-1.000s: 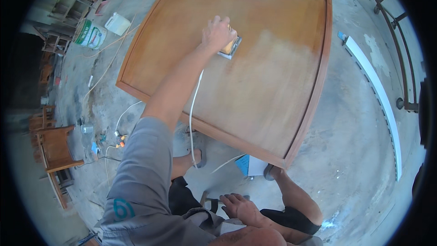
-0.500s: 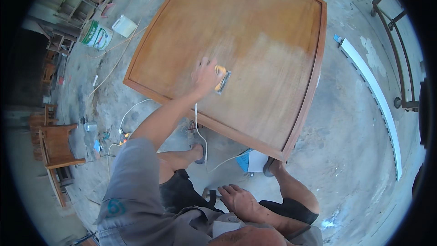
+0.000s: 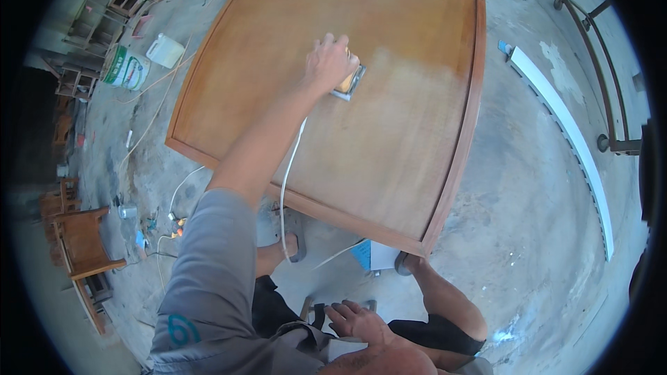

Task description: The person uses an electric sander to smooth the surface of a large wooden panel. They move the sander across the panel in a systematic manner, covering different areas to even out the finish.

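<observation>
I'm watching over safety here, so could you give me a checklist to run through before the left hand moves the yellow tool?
1. Left hand gripping the yellow tool: ok, wrapped over its top.
2. Tool's base fully flat on the wooden panel: cannot tell from this angle.
3. Right hand away from the tool: ok, held low near the lap.
4. White cord clear of edge and feet: not ok, it hangs over the panel's near edge, close to the left foot.
5. Left hand gloved: not ok, it is bare.
6. Tool switched off: cannot tell.
</observation>
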Demonstrator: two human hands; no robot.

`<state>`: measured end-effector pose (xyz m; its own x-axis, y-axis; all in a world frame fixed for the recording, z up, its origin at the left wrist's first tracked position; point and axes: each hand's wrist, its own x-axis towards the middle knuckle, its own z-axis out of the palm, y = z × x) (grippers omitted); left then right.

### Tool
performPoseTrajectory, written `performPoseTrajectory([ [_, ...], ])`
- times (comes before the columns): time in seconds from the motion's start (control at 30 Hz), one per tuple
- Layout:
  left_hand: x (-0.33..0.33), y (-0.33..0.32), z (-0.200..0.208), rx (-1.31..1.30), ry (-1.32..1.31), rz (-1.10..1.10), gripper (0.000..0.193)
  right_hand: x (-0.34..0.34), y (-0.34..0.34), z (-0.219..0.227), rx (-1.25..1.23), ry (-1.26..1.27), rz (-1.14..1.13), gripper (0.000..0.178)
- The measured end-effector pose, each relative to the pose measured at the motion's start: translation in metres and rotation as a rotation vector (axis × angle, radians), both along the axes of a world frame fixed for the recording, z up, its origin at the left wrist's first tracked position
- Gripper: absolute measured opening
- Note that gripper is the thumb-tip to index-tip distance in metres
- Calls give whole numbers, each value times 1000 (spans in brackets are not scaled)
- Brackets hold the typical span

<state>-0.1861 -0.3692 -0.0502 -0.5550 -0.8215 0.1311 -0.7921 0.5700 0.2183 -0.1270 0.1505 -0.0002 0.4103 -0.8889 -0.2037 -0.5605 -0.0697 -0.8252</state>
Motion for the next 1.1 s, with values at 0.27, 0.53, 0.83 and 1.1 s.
performPoseTrajectory([
  [0.27, -26, -5, -1, 13, -11, 19, 42, -7, -3, 7, 16, 16, -4, 43],
  [0.53, 58, 85, -8, -27, 3, -1, 41, -7, -11, 34, -23, -36, 16, 44],
  [0.83, 35, 48, -5, 26, 44, -19, 39, -5, 2, 27, 19, -91, 25, 49],
  [1.1, -24, -30, 1, 17, -46, 46, 45, -1, 7, 12, -48, -96, -28, 46],
])
